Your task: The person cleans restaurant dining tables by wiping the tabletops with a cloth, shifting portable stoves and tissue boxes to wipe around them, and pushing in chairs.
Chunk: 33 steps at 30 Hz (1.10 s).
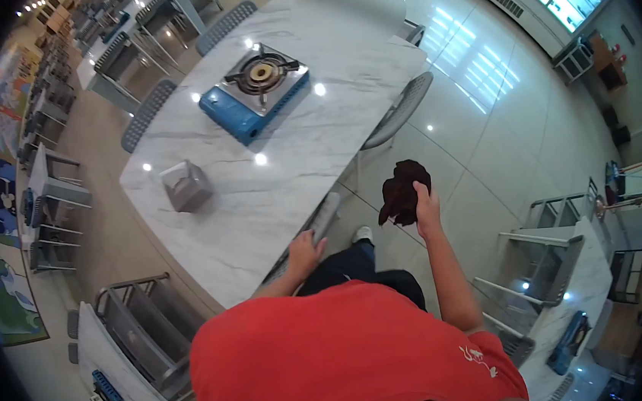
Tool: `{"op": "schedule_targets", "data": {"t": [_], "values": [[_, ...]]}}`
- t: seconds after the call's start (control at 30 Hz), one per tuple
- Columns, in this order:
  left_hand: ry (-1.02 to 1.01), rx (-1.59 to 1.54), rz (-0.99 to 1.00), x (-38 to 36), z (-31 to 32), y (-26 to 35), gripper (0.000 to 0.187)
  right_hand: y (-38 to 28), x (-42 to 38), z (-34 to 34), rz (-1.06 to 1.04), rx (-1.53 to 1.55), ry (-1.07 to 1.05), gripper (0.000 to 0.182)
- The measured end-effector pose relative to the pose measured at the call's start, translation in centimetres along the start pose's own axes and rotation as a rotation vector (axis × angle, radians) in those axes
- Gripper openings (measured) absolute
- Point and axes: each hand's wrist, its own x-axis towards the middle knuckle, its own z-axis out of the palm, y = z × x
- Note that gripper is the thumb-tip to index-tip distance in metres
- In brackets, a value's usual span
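Observation:
My right hand (428, 210) is closed on a crumpled dark maroon cloth (404, 192), held out over the floor beside the table. Against the near edge of the marble-patterned table (260, 206) stands a grey chair (327, 217), and my left hand (306, 254) grips the top of its backrest. On the tabletop sit a blue portable gas stove (233, 110) with a round burner and a grey tissue box (187, 186).
Another grey chair (402, 113) stands at the table's right side, and two more chairs (149, 115) (226, 27) line the far side. Chairs stacked at a table (114, 364) are lower left. A table with a blue stove (568, 343) is lower right.

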Motion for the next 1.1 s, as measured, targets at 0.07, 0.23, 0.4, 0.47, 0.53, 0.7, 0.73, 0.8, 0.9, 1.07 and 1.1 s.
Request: {"op": "schedule_targets", "data": {"t": [0.07, 0.23, 0.4, 0.47, 0.53, 0.7, 0.73, 0.8, 0.9, 1.07, 1.1], "values": [[-0.014, -0.046, -0.020, -0.3, 0.8, -0.6, 0.049, -2.0, 2.9, -1.3, -0.015, -0.072, 0.069, 0.037], [-0.036, 0.000, -0.074, -0.1, -0.3, 0.1, 0.048, -6.9, 10.7, 1.8, -0.057, 0.091, -0.095, 0.037], [-0.032, 0.074, -0.194, -0.1, -1.2, 2.4, 0.047, -3.3, 19.3, 9.2, -0.179, -0.368, -0.386, 0.046], [0.070, 0.251, -0.312, -0.3, -1.1, 3.4, 0.047, 2.3, 23.5, 11.2, -0.655, -0.909, -0.470, 0.064], [0.107, 0.273, -0.478, -0.4, -0.2, 4.2, 0.050, 4.0, 23.6, 14.0, -0.456, -1.371, -0.503, 0.079], [0.388, 0.386, -1.253, 2.0, 3.2, 7.6, 0.067, 10.0, 28.5, 13.9, -0.822, -1.341, -0.876, 0.068], [0.382, 0.401, -1.270, 3.6, 3.8, 8.2, 0.067, 10.9, 30.1, 13.7, -0.938, -1.291, -0.959, 0.065], [0.584, 0.363, -1.937, 5.0, 4.8, 9.3, 0.073, 10.9, 32.3, 12.5, -1.019, -1.223, -1.061, 0.062], [0.767, -0.440, -1.999, 9.0, 3.2, 11.2, 0.076, 6.2, 40.8, 7.5, -0.949, -1.241, -1.221, 0.060], [1.369, -0.758, -1.784, 6.1, 8.7, 7.2, 0.060, -2.7, 58.2, 4.9, -0.924, -1.419, -0.752, 0.060], [1.336, -0.719, -1.817, 6.7, 8.4, 7.6, 0.057, -1.9, 61.4, 5.8, -0.974, -1.441, -0.563, 0.059]]}}
